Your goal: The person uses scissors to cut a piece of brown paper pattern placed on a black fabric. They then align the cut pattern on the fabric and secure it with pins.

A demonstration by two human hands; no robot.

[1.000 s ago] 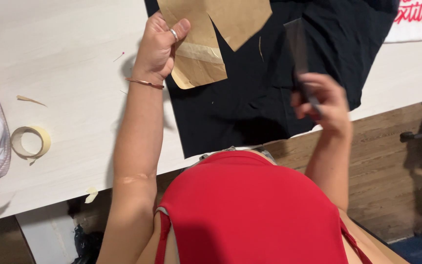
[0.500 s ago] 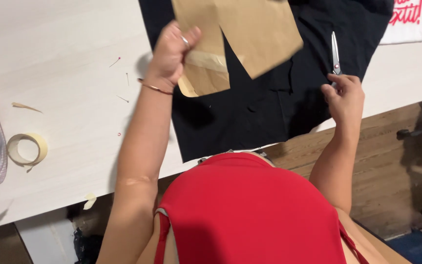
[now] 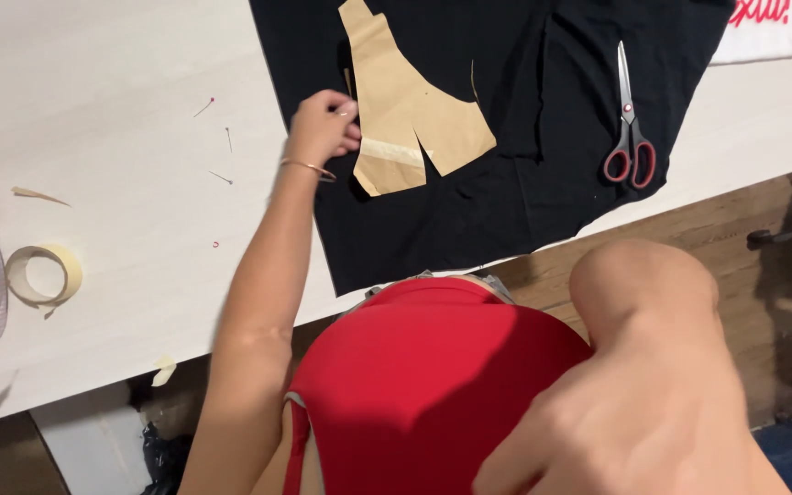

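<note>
On the far side of the counter [image 3: 93, 137], my left hand [image 3: 323, 128] rests at the left edge of a brown paper pattern piece [image 3: 405, 115]. My left grip is pinched shut, fingertips [image 3: 348, 112] touching that paper edge; whether they hold the paper itself or something small, I cannot tell. The pattern piece lies flat on a black cloth [image 3: 469, 211], its long axis running from the far end, narrow and near the top of the view, toward me, where it forks into two lobes, one pointing near and one to the right. A pale strip of tape crosses its near part.

Red-handled scissors [image 3: 630, 119] lie on the cloth well to the right, blades pointing far, handles near. My right hand [image 3: 643, 385] is close to the camera, blurred, over my red top, off the counter and touching nothing I can make out; its grip appears loose and holds nothing.

Left on the bare counter sit a roll of masking tape [image 3: 43, 275], near the edge, and a few loose pins [image 3: 205, 107].
</note>
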